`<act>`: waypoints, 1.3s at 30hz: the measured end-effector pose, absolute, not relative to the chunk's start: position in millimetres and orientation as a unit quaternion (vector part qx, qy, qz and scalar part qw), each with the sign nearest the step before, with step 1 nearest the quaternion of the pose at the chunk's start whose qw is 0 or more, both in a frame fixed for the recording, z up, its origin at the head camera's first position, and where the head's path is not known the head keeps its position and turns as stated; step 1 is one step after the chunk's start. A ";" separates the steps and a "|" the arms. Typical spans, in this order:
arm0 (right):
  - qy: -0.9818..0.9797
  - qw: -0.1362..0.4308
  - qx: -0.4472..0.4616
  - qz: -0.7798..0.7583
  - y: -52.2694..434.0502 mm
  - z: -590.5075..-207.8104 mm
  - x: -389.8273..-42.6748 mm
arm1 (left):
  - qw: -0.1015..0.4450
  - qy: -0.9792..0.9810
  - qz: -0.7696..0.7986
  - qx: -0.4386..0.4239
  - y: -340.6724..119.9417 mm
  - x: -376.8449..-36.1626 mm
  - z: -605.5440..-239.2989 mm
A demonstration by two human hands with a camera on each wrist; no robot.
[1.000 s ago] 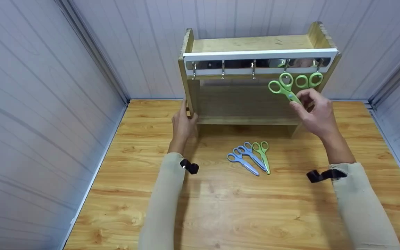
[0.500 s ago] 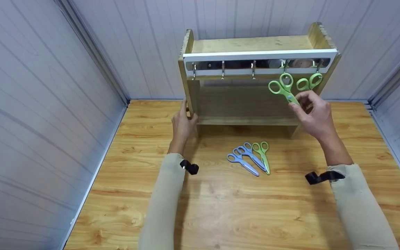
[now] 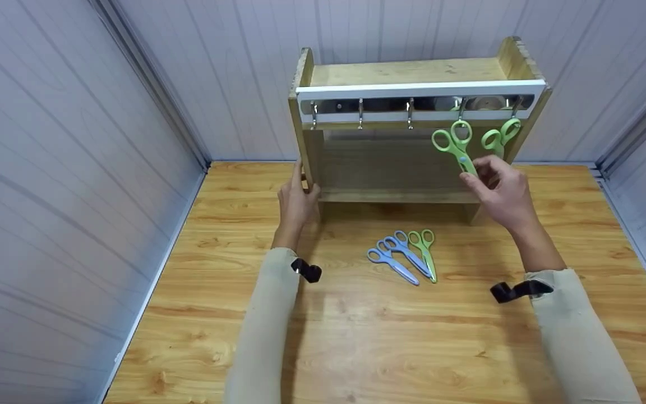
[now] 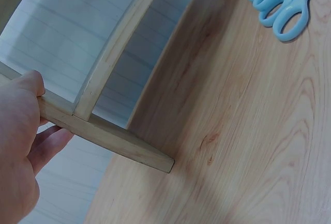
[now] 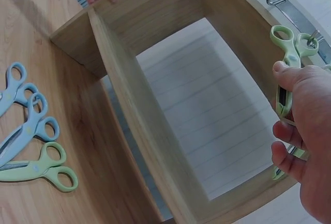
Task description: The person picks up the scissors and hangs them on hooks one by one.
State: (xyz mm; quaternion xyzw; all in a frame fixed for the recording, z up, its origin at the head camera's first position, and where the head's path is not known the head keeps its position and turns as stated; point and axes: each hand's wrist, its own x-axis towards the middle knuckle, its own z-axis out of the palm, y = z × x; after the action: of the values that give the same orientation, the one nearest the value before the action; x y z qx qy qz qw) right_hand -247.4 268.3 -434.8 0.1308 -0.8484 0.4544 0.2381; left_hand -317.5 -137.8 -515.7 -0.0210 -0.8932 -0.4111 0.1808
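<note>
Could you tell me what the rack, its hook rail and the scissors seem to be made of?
The rack looks like pale unvarnished wood: visible grain, matte surface. Its hook rail seems polished metal, since it mirrors things, under a white strip, possibly plastic or painted. The green scissors that the right hand pinches have smooth, glossy handles, likely plastic; their blades are hidden.

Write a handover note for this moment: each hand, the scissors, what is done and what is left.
Left hand grips the rack's left post.
Right hand pinches the blades of green scissors, one handle loop on the fourth hook.
Done: another green pair hangs on the rightmost hook.
Left: release this pair; two blue scissors and one green lie on the table; three hooks are free.
</note>
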 end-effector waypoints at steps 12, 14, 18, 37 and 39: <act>-0.854 0.228 0.146 0.444 268.3 -447.9 -248.2 | 0.182 -0.894 -0.408 -0.022 -137.1 -316.4 -514.9; -0.855 0.225 0.148 0.443 268.4 -450.2 -248.6 | 0.183 -0.894 -0.408 -0.022 -137.0 -316.3 -514.9; -0.858 0.214 0.146 0.444 267.7 -453.4 -248.7 | 0.182 -0.894 -0.410 -0.021 -136.7 -316.2 -514.6; -0.861 0.192 0.147 0.447 265.3 -463.8 -249.9 | 0.195 -0.900 -0.388 -0.029 -136.5 -314.4 -512.7; -0.862 0.194 0.147 0.444 265.2 -465.7 -250.3 | 0.195 -0.900 -0.388 -0.028 -136.1 -314.7 -512.6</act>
State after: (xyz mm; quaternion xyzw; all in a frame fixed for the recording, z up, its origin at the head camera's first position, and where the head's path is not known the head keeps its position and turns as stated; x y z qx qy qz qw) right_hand -250.3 265.2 -465.7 0.1466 -0.8623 0.4443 0.1937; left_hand -314.7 -136.1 -512.6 -0.0281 -0.9005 -0.3878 0.1949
